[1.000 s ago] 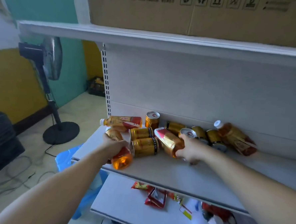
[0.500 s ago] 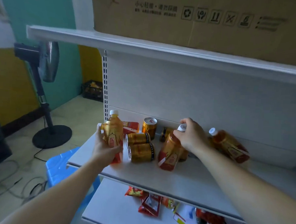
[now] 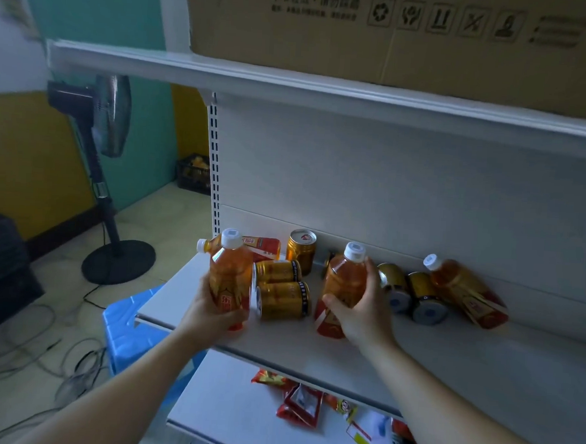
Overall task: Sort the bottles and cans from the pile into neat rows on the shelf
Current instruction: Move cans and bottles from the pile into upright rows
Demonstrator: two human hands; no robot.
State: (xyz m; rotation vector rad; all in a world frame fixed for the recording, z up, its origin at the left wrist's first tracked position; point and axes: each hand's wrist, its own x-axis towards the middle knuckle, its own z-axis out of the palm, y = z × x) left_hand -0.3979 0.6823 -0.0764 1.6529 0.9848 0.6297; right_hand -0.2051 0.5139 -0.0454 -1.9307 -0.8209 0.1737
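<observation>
Shelf (image 3: 447, 361), mid-sort. L grip (image 3: 211, 306) wraps bottle A (image 3: 230, 269), R grip (image 3: 361, 312) wraps bottle B (image 3: 344, 283); both upright, prob. for row start. Loose cans (image 3: 280, 289) lie btwn grips, unsorted.

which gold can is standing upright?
The upright can against the back panel, pull-tab lid facing up. The other cans in view lie on their sides.

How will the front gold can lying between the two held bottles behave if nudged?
The front can lies on its side, ends left and right, so it would probably roll forward or back, not slide. Backward, the lying can behind it likely stops it; forward, only bare shelf shows, so it might reach the edge.
</observation>
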